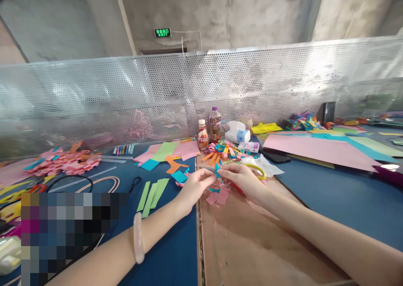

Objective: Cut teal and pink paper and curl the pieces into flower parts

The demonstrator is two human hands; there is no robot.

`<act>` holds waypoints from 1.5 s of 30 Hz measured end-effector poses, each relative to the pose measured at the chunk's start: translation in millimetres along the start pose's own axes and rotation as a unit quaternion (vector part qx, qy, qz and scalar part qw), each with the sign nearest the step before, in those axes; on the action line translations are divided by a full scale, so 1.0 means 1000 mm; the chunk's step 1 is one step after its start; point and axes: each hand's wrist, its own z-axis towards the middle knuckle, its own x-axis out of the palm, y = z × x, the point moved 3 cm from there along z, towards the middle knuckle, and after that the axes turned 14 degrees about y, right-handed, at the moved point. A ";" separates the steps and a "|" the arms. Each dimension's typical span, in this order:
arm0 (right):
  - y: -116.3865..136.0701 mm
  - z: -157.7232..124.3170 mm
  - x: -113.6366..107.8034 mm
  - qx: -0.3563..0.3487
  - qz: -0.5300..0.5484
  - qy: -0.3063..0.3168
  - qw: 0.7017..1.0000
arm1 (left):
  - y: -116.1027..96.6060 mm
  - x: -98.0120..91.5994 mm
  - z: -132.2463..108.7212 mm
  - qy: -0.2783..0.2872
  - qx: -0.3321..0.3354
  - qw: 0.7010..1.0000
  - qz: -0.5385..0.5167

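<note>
Between the fingertips of both hands is a small piece of blue paper [217, 170]. My left hand [198, 187] pinches it from the left, and my right hand [244, 181] pinches it from the right. Pink paper scraps [218, 195] lie on the brown board just below my hands. A blue paper square [179, 177] rests by my left hand. Yellow-handled scissors [260, 171] sit behind my right hand, partly hidden by it. Green paper strips [153, 195] lie left of my left hand.
Beyond my hands stand a purple-capped bottle [215, 124], a white-capped bottle [202, 135] and a tissue pack [237, 132]. Pink paper flowers [63, 162] are heaped at left. Large pink sheets [317, 149] lie at right. A perforated metal screen [151, 93] runs along the back.
</note>
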 end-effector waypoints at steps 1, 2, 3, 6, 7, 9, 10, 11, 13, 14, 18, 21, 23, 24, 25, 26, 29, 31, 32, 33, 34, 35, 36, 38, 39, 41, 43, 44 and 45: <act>0.000 0.000 0.000 0.001 -0.007 0.000 1.000 | 0.000 0.000 0.000 0.000 0.005 1.000 -0.002; 0.000 0.001 0.000 -0.001 -0.014 0.001 1.000 | 0.000 0.000 0.000 0.001 0.010 1.000 -0.004; 0.000 0.001 -0.001 -0.008 -0.023 0.000 1.000 | 0.000 0.000 0.001 0.001 0.013 1.000 -0.009; 0.005 0.002 -0.004 -0.062 -0.056 -0.004 0.997 | 0.000 -0.001 0.001 0.004 0.013 0.999 -0.031; 0.008 0.001 -0.004 -0.082 -0.069 0.003 0.994 | 0.000 -0.001 0.002 0.006 0.010 0.999 -0.038; 0.013 0.000 -0.005 -0.107 -0.102 0.033 0.989 | 0.001 -0.002 0.002 0.010 0.003 0.999 -0.050; 0.016 -0.001 -0.005 -0.112 -0.122 0.047 0.985 | 0.001 -0.002 0.002 0.016 0.001 0.998 -0.057; 0.018 -0.002 -0.005 -0.113 -0.141 0.055 0.982 | 0.002 -0.001 0.002 0.022 0.000 0.998 -0.064; 0.022 -0.004 -0.005 -0.110 -0.179 0.058 0.976 | 0.002 0.000 0.002 0.032 0.002 0.996 -0.080; 0.023 -0.004 -0.005 -0.107 -0.197 0.057 0.973 | 0.002 0.000 0.002 0.034 0.003 0.995 -0.089; 0.028 -0.006 -0.004 -0.120 -0.271 0.042 0.954 | 0.003 0.001 0.002 0.041 0.007 0.992 -0.120; 0.032 -0.007 -0.003 -0.145 -0.312 0.027 0.938 | 0.003 0.002 0.003 0.061 0.011 0.989 -0.138; 0.033 -0.008 -0.002 -0.161 -0.328 0.014 0.931 | 0.003 0.002 0.003 0.068 0.012 0.987 -0.143; 0.034 -0.008 -0.002 -0.169 -0.334 0.008 0.927 | 0.003 0.002 0.003 0.069 0.013 0.987 -0.144; 0.034 -0.009 -0.002 -0.177 -0.338 0.002 0.925 | 0.003 0.002 0.003 0.069 0.014 0.987 -0.145; 0.034 -0.009 -0.002 -0.183 -0.341 -0.002 0.922 | 0.003 0.002 0.003 0.069 0.015 0.987 -0.146; 0.033 -0.010 -0.003 -0.197 -0.351 -0.011 0.916 | 0.003 0.003 0.003 0.075 0.015 0.987 -0.144; 0.031 -0.009 -0.005 -0.200 -0.352 -0.019 0.914 | 0.002 0.002 0.003 0.065 0.019 0.989 -0.129; 0.030 -0.009 -0.005 -0.201 -0.350 -0.026 0.915 | 0.001 0.001 0.003 0.050 0.027 0.992 -0.112; 0.030 -0.009 -0.006 -0.201 -0.345 -0.035 0.916 | -0.001 0.000 0.002 0.029 0.041 0.995 -0.087; 0.030 -0.008 -0.007 -0.200 -0.339 -0.047 0.918 | -0.004 -0.002 0.001 0.004 0.060 0.997 -0.056; 0.030 -0.008 -0.008 -0.199 -0.333 -0.059 0.920 | -0.007 -0.003 0.000 -0.021 0.083 0.996 -0.022; 0.030 -0.008 -0.009 -0.198 -0.326 -0.071 0.922 | -0.010 -0.005 -0.002 -0.043 0.106 0.993 0.012; 0.032 -0.008 -0.011 -0.196 -0.313 -0.087 0.925 | -0.015 -0.006 -0.004 -0.067 0.140 0.985 0.072; 0.032 -0.008 -0.011 -0.194 -0.305 -0.089 0.928 | -0.016 -0.006 -0.005 -0.073 0.148 0.982 0.094; 0.033 -0.008 -0.012 -0.191 -0.289 -0.089 0.934 | -0.017 -0.006 -0.006 -0.077 0.154 0.977 0.125; 0.033 -0.008 -0.011 -0.187 -0.273 -0.085 0.940 | -0.017 -0.006 -0.007 -0.084 0.162 0.972 0.147; 0.033 -0.008 -0.011 -0.188 -0.269 -0.081 0.941 | -0.017 -0.006 -0.007 -0.088 0.169 0.969 0.156; 0.032 -0.007 -0.010 -0.189 -0.267 -0.079 0.942 | -0.017 -0.006 -0.007 -0.093 0.178 0.966 0.164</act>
